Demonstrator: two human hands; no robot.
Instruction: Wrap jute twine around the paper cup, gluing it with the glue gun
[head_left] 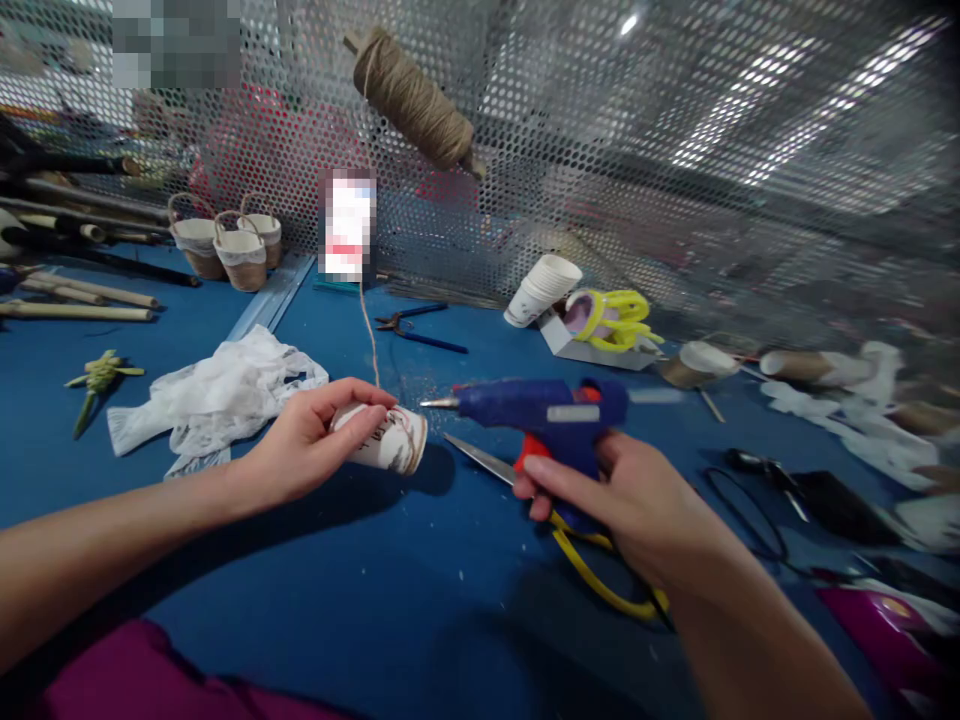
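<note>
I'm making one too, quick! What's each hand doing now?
Left hand: closed around a paper cup lying sideways.
Right hand: closed on a blue glue gun.

cup [390,440] left of glue gun [547,408]

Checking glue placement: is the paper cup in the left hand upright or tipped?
Tipped. The paper cup lies sideways in the left hand, its round end facing the glue gun nozzle.

Left hand [300,450] gripping paper cup [386,438] (on its side), right hand [622,500] holding glue gun [547,408]
</note>
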